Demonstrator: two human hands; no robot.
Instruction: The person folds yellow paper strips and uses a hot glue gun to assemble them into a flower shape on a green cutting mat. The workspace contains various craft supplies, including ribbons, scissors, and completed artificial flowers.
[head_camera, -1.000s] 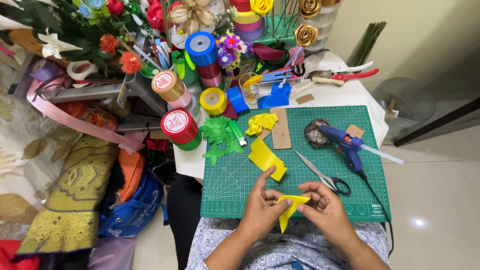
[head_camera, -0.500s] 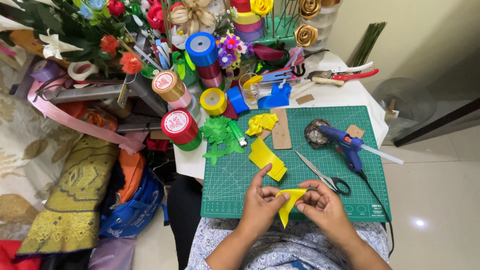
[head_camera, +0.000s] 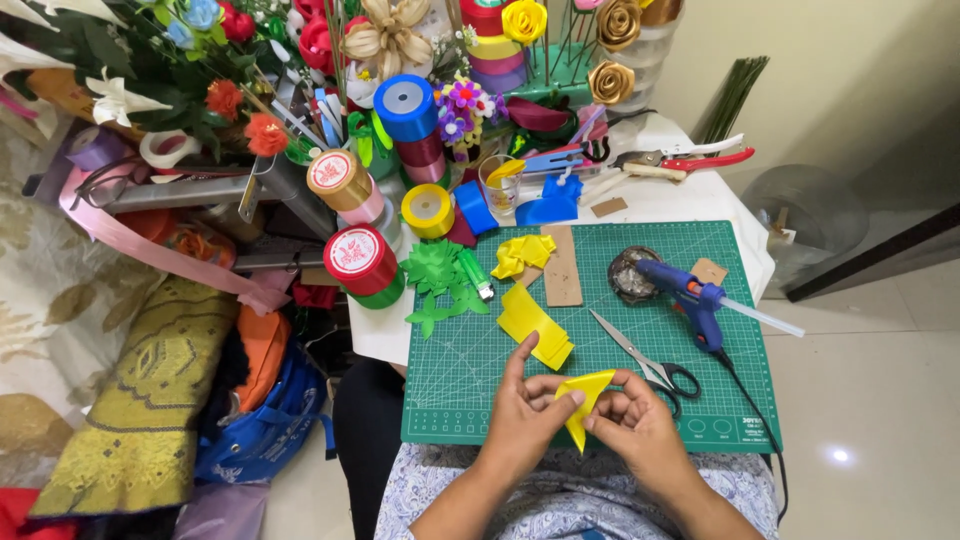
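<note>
- The left hand (head_camera: 525, 415) is closed at thumb and middle fingers on the folded yellow ribbon piece (head_camera: 583, 398), with the index finger raised free.
- The ribbon piece is held just above the near edge of the green cutting mat (head_camera: 470, 395), its point hanging downward.
- The right hand (head_camera: 635, 420) is pinched shut on the fold's right end.
- The fold could be lost if either pinch were eased, since ribbon likely springs open.
- The scissors (head_camera: 645, 362) lie close beside the right hand and could be knocked.
</note>
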